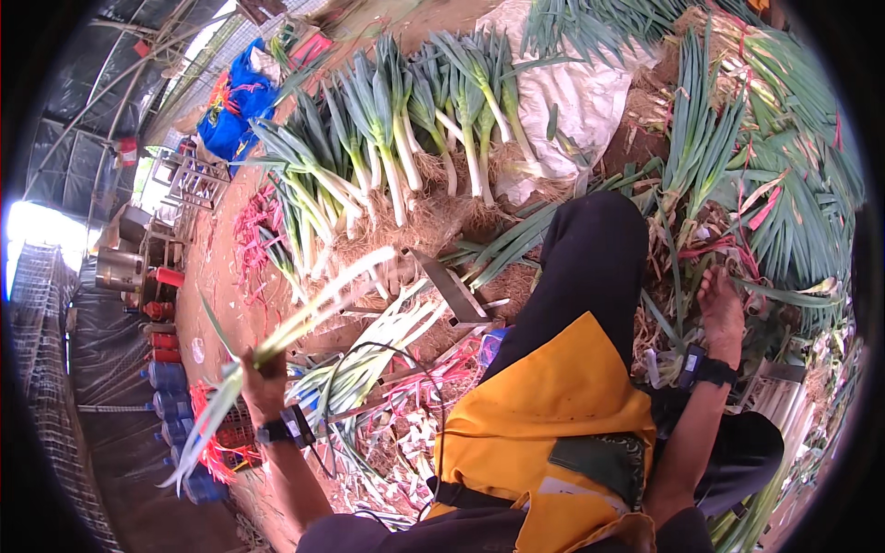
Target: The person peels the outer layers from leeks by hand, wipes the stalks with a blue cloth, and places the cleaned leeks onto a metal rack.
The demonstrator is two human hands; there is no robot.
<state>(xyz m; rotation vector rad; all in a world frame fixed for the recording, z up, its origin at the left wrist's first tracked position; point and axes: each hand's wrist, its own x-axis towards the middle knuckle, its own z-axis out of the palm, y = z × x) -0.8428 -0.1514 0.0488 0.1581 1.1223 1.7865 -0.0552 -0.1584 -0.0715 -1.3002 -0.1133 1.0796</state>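
Note:
My left hand (265,382) is closed round a leek (318,318). Its white end points up and right, while its green leaves trail down and left past my wrist. Below the white end lies a pile of pale stripped leeks (373,364). On the far right, my right hand (721,304) is low among loose green and dry leaves, its fingers curled in. What they hold, if anything, cannot be made out. Next to that hand are red ties (724,247) and a long green leaf (784,295).
Many leeks (396,138) stand in a row ahead, roots toward me. A whitish sheet (576,101) lies behind them. Heaped green leeks (793,203) fill the right. A dark metal bracket (449,288) stands before my knee. Red strips (258,230) and blue bottles (173,405) are at left.

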